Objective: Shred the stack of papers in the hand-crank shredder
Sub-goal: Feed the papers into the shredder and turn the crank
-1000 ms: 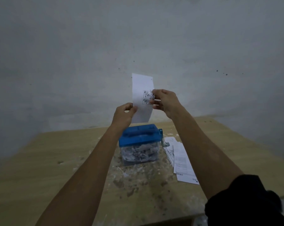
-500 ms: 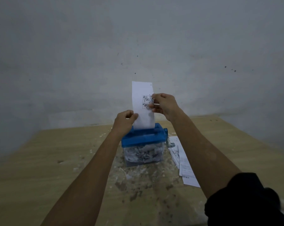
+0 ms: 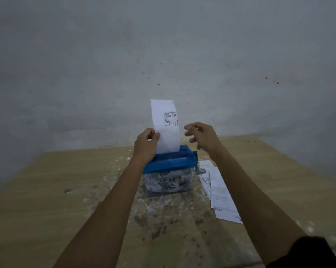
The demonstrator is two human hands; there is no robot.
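Paper strip [image 3: 166, 130], foot hidden in the shredder [image 3: 170, 163], sits in the left grip [image 3: 145, 145]; blurred right grip [image 3: 202, 134] hangs slack.

Paper strip [image 3: 166, 130] came down from above the shredder [image 3: 170, 163]; bottom edge seated in its top slot. Right hand [image 3: 202, 137] let go of the strip's right edge, fingers spread beside it.

A single head-worn wide-angle view looks forward and slightly down from the near edge of the worktop [image 3: 47, 190] toward its far edge and the wall [image 3: 163, 45] behind, close enough that both forearms fill the foreground.
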